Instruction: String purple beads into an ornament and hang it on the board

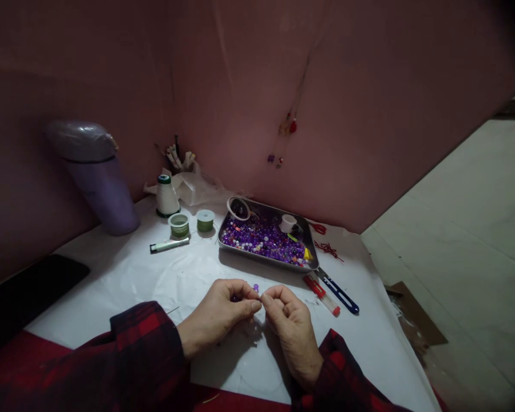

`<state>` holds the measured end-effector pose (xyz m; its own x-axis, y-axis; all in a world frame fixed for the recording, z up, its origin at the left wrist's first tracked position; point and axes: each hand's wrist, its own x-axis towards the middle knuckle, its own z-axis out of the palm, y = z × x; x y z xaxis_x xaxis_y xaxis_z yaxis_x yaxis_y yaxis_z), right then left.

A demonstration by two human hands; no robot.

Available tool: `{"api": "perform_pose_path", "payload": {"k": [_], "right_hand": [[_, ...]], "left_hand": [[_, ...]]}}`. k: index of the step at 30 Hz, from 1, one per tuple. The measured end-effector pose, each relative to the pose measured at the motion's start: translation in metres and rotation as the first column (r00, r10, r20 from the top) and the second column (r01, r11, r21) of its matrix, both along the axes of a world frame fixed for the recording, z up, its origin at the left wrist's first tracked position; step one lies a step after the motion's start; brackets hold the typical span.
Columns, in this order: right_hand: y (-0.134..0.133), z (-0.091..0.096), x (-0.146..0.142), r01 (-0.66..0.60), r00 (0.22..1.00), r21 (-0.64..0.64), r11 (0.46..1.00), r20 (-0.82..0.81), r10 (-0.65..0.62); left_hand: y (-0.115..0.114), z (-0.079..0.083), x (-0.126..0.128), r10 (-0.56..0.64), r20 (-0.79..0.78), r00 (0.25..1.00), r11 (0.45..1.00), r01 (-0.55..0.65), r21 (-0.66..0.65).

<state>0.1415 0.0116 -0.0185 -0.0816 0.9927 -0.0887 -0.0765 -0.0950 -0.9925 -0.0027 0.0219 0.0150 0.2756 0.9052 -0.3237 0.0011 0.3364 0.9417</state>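
Note:
My left hand [227, 309] and my right hand [289, 323] meet above the white table, thumb and forefinger of each pinched together with the tips nearly touching. What sits between the fingertips is too small to make out. A few purple beads [256, 288] show just behind the left fingers; whether they hang from a thread or lie on the table I cannot tell. Beyond the hands stands a metal tray [266, 262] full of purple, white and coloured beads. A small white cup [288, 223] and a round white-rimmed dish [238, 209] rest in it.
Right of the hands lie a red-capped clear tube [321, 294] and a dark blue-handled tool [339, 293]. Green thread spools [205, 221], a white thread cone [167, 197] and a pale cutter [170, 245] are at the back left. A purple tumbler [105, 183] stands by the pink wall.

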Motion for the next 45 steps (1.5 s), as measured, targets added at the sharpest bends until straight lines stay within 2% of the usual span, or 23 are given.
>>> {"api": "perform_pose_path", "payload": {"k": [10,13,17,21,27,35,39,41,42,44,45], "right_hand": [[0.003,-0.004,0.001,-0.036,0.999,0.067,0.997,-0.013,0.037],[0.003,-0.005,0.001,0.011,1.000,0.080,0.997,-0.014,-0.010],[0.004,-0.006,0.001,0.140,0.990,0.132,0.981,-0.008,-0.141],[0.010,0.000,0.004,0.275,0.961,0.198,0.941,-0.025,-0.276],[0.025,0.016,0.018,0.416,0.909,0.258,0.872,-0.118,-0.399],[0.041,0.038,0.058,0.622,0.775,0.360,0.695,-0.162,-0.610],[0.048,0.043,0.077,0.691,0.698,0.408,0.596,-0.165,-0.696],[0.050,0.042,0.087,0.700,0.676,0.421,0.578,-0.126,-0.726],[0.051,0.041,0.091,0.686,0.673,0.432,0.586,-0.070,-0.737],[0.050,0.039,0.097,0.598,0.649,0.513,0.615,0.140,-0.748],[0.047,0.039,0.097,0.519,0.607,0.592,0.616,0.252,-0.754]], "left_hand": [[0.002,0.001,0.000,0.000,-0.049,0.999,0.998,0.003,0.067],[0.002,0.003,0.000,0.000,-0.077,0.997,0.998,0.004,0.062],[0.005,0.002,-0.004,0.002,-0.098,0.995,0.997,0.006,0.078],[0.011,0.001,-0.011,-0.008,-0.098,0.995,0.997,0.016,0.080],[0.020,-0.001,-0.021,-0.010,-0.057,0.998,0.999,0.013,0.038],[0.023,-0.003,-0.024,-0.034,0.012,0.999,0.999,0.034,0.002],[0.024,-0.004,-0.024,-0.020,0.006,1.000,1.000,0.020,-0.004],[0.024,-0.005,-0.025,-0.034,-0.003,0.999,0.999,0.034,0.008],[0.024,-0.005,-0.026,-0.042,-0.008,0.999,0.999,0.043,0.016],[0.025,-0.006,-0.026,-0.052,-0.018,0.998,0.998,0.052,0.028],[0.025,-0.007,-0.027,-0.056,-0.021,0.998,0.998,0.057,0.034]]}}
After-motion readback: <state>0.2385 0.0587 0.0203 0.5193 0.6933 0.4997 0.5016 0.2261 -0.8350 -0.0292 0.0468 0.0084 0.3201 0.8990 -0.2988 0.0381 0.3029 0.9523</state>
